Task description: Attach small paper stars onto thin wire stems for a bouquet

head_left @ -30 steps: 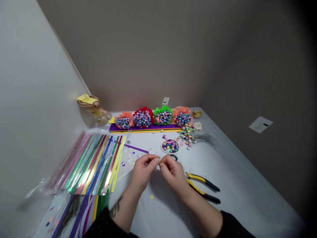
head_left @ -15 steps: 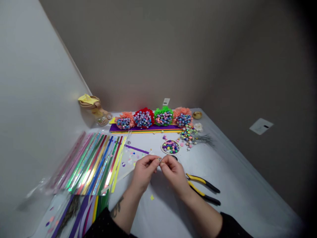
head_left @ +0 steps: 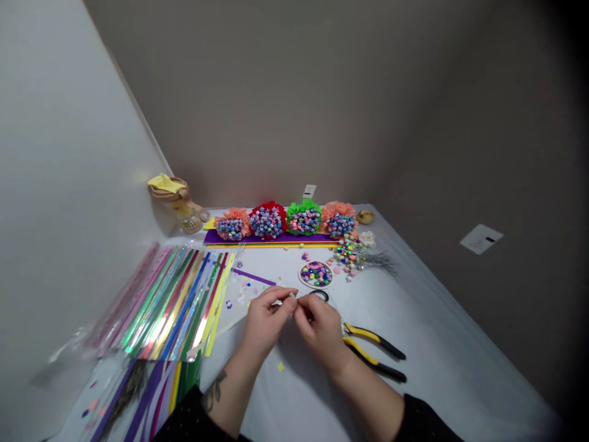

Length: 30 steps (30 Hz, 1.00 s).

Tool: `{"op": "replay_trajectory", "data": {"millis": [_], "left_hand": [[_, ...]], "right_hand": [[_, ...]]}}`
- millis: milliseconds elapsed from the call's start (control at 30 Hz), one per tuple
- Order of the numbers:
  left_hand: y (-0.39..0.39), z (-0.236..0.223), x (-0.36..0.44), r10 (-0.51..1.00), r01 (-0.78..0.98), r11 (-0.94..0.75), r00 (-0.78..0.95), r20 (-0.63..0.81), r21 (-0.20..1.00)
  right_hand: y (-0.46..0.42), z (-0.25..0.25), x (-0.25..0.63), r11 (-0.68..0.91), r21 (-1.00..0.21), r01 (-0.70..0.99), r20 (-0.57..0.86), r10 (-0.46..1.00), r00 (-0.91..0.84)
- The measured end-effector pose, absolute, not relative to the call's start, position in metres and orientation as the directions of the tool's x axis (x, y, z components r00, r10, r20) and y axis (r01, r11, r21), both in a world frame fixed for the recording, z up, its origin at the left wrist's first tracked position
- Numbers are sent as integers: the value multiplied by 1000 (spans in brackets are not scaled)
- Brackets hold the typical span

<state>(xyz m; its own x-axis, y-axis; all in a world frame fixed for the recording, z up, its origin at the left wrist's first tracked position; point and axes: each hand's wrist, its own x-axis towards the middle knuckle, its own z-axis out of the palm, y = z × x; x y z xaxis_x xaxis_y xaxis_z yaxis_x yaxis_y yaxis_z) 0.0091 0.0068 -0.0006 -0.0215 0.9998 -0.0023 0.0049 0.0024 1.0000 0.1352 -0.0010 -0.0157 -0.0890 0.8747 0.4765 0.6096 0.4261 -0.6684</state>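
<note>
- left hand (head_left: pixel 265 317) – pinched shut on a small silvery piece (head_left: pixel 289 297), too small to tell more, held above the table;
- right hand (head_left: pixel 319 334) – bunched just beside it, its grip hidden, so cannot tell;
- yellow-handled pliers (head_left: pixel 373 352) – near the right hand;
- round dish of paper stars (head_left: pixel 315 274) – just beyond both hands;
- shiny paper strips (head_left: pixel 177 301) – left of the hands

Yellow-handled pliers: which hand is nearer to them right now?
Right. The right hand is just to the left of the yellow-handled pliers, close beside them. The left hand is farther left, on the right hand's other side.
</note>
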Motion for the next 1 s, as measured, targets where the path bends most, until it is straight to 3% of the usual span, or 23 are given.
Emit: {"op": "replay_trajectory", "data": {"millis": [400, 500, 767, 1000], "left_hand": [[9, 0, 7, 996, -73, 86, -20, -88, 994], [10, -2, 7, 991, -155, 124, -32, -130, 980], [12, -1, 7, 966, -477, 225, -5, -258, 850], [15, 0, 5, 926, -628, 326, 62, -372, 707]], "right_hand": [[-1, -12, 135, 423, -714, 558, 457, 885, -87], [-1, -11, 135, 378, -775, 506, 403, 913, -66], [-2, -6, 135, 308, -853, 420, 342, 940, 6], [-1, -6, 135, 269, -879, 394, 287, 958, -13]]}}
